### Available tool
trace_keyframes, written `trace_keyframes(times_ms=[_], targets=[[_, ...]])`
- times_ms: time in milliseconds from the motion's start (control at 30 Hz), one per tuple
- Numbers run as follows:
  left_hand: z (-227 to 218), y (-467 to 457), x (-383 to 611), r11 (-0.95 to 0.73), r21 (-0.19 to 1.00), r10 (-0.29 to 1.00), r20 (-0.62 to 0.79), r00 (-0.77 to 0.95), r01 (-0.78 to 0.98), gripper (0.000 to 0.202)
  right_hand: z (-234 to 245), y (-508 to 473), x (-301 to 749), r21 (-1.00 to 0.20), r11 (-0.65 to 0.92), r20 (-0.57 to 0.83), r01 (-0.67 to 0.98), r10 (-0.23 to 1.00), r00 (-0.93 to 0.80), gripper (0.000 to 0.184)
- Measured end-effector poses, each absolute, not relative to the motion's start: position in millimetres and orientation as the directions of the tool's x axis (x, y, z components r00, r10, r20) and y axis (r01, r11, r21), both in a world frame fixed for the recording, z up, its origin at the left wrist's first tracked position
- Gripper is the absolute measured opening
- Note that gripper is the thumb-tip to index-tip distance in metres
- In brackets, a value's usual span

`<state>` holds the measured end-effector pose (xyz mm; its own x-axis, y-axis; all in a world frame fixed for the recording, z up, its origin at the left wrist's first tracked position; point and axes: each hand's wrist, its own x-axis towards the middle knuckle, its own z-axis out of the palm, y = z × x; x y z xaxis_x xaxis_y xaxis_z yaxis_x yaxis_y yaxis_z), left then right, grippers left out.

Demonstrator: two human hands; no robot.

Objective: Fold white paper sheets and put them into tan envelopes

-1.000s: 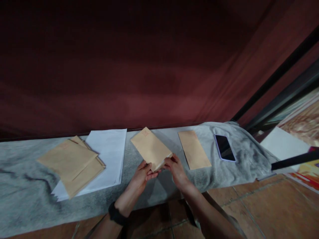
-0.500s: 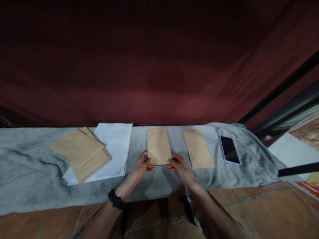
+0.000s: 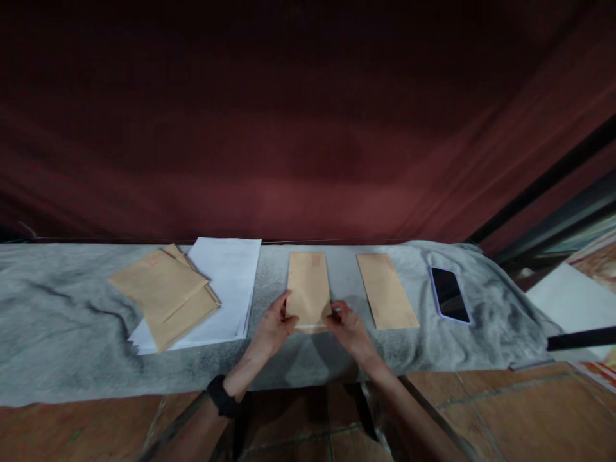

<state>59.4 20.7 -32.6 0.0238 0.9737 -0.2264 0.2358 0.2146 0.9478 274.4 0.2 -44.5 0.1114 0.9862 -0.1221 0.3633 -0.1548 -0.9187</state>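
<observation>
A brown paper envelope (image 3: 309, 289) lies in front of me on the grey cloth, its near end between my two hands. My left hand (image 3: 275, 326) grips the near left corner, thumb on top. At the near right corner my right hand (image 3: 347, 327) pinches the edge, thumb on top and fingers curled. A white strip shows along the envelope's near edge; I cannot tell whether it is a paper inside. To the right lies a second brown envelope (image 3: 387, 292), flat and apart from my hand.
Several brown envelopes (image 3: 168, 289) overlap on a stack of white paper sheets (image 3: 231, 276) at the left. A phone (image 3: 450, 294) with a pale purple edge lies at the right. A dark red curtain (image 3: 308, 160) hangs behind the grey cloth (image 3: 58, 346). Floor tiles (image 3: 524, 404) show below.
Both thumbs have moved onto the envelope's top near the close edge, and the envelope lies flatter. The whole view has shifted slightly, so things appear a little further right.
</observation>
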Motion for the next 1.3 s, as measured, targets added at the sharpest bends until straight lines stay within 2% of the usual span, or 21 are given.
trace_keyframes(times_ms=[100,167,233,300,367,467,567,633,833,933,1133,1300], targets=[[-37.9,21.6,55.0,0.089,0.891,0.992,-0.118,0.038,0.445,0.057,-37.2,1.7,275.8,-0.825,-0.048,0.017,0.564,0.994,0.109,0.024],[-38.5,21.6,53.6,0.011,0.83,0.996,-0.059,0.068,0.558,0.054,-32.4,4.3,272.6,-0.715,0.103,0.149,0.691,0.989,0.007,0.035],[-36.5,20.7,53.5,-0.04,0.761,0.995,-0.032,0.099,0.648,0.053,-30.6,6.1,266.2,-0.615,0.264,0.231,0.743,0.961,-0.15,0.044],[-32.8,19.1,53.5,-0.071,0.69,0.991,-0.033,0.13,0.72,0.054,-32.9,5.7,258.8,-0.524,0.367,0.255,0.769,0.929,-0.27,0.049],[-28.3,17.7,53.3,-0.089,0.617,0.989,-0.038,0.143,0.782,0.053,-38.5,3.0,253.3,-0.432,0.407,0.254,0.805,0.911,-0.324,0.052],[-23.2,17.7,54.0,-0.165,0.535,0.986,0.058,0.158,0.829,0.04,-47.6,-1.4,250.8,-0.357,0.428,0.258,0.83,0.899,-0.353,0.054],[-23.6,21.2,59.5,-0.328,0.536,0.944,0.215,0.25,0.778,0.038,-53.0,-2.0,251.7,-0.341,0.44,0.263,0.831,0.893,-0.365,0.054],[-27.1,25.8,65.8,-0.409,0.539,0.913,0.249,0.324,0.736,0.043,-54.9,-0.7,251.6,-0.34,0.441,0.262,0.831,0.893,-0.366,0.052],[-34.6,66.8,89.4,-0.524,0.457,0.839,0.128,0.529,0.719,0.054,-55.7,2.6,249.9,-0.364,0.45,0.26,0.815,0.89,-0.376,0.043],[-32.4,107.7,101.1,-0.59,0.41,0.787,0.101,0.609,0.695,0.056,-51.0,4.5,252.8,-0.379,0.455,0.233,0.806,0.89,-0.392,0.044],[-40.3,164.9,110.5,-0.63,0.397,0.757,0.123,0.642,0.667,0.057,-33.9,12.2,264.6,-0.455,0.47,0.154,0.756,0.878,-0.453,0.052],[-50.4,154.5,102.9,-0.692,0.259,0.71,0.077,0.7,0.674,0.06,-27.3,16.5,271.6,-0.522,0.476,0.107,0.708,0.86,-0.499,0.048]])
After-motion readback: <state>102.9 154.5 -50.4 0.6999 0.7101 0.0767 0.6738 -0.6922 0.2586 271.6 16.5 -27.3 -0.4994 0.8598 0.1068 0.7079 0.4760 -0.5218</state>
